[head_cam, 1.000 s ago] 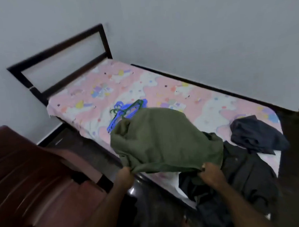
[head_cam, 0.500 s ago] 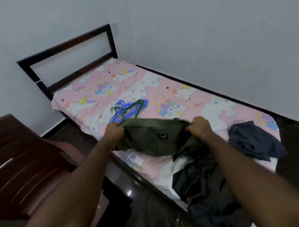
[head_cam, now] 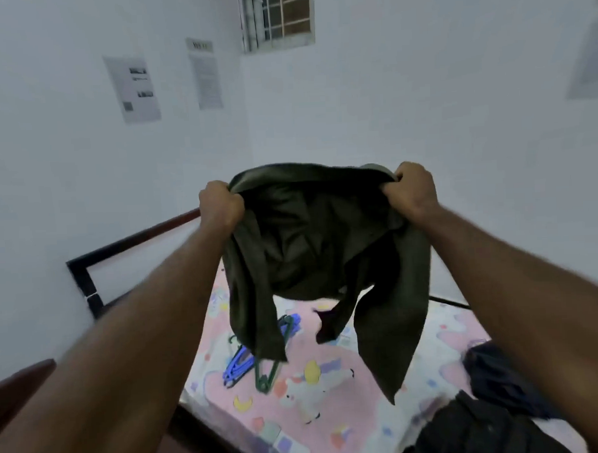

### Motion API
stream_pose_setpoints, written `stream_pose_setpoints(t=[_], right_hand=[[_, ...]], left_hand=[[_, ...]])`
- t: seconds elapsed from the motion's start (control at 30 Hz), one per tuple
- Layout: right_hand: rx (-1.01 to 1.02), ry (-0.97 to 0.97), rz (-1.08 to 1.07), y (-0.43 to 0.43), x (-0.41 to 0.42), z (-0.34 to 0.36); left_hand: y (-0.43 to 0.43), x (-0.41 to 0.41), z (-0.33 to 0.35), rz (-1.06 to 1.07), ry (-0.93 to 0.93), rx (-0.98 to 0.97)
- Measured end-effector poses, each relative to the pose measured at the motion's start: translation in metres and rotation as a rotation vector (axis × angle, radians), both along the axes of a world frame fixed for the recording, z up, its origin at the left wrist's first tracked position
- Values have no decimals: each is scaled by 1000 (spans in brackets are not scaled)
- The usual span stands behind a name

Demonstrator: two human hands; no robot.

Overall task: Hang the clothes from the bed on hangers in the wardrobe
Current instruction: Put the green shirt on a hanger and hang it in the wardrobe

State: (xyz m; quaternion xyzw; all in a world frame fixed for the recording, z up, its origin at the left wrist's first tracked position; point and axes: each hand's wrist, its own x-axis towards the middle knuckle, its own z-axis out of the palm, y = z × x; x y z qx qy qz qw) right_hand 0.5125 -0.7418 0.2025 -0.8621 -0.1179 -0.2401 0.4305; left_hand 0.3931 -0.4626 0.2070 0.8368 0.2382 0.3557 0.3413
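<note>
Both my arms are stretched out in front of me, and the dark olive-green cloth shirt (head_cam: 312,246) hangs in the air between my fists. My left hand (head_cam: 220,206) is clenched on one top corner of the shirt, my right hand (head_cam: 413,188) is clenched on the other, and the top edge stretches from one to the other. The body and sleeves dangle below my knuckles, clear of the bed with the pink cartoon-print sheet (head_cam: 332,389). Under the shirt's left side, a bundle of blue and green plastic hangers (head_cam: 252,363) lies on the sheet. Down to my right, a dark navy garment (head_cam: 499,378) and a black garment (head_cam: 471,431) lie crumpled at the bed's edge.
</note>
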Motion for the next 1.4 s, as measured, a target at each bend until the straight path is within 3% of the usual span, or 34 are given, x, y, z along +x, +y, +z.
stream_pose_setpoints(t=[0.1, 0.53, 0.87, 1.07, 1.2, 1.3, 1.4], right_hand=[[63, -78, -71, 2, -2, 28], [46, -17, -175, -7, -28, 26], [-40, 90, -188, -12, 38, -23], [-133, 364, -139, -4, 144, -113], [-138, 458, -103, 11, 218, -173], [-31, 602, 18, 27, 259, -251], [-146, 683, 57, 35, 250, -355]], left_hand=[[0, 8, 15, 19, -39, -25], [11, -6, 18, -92, -9, 91], [26, 65, -35, -153, 85, 67], [43, 173, -127, -133, 321, -104], [55, 256, -193, -266, 376, -257], [52, 317, -292, -464, 497, -354], [34, 312, -420, -435, 668, -327]])
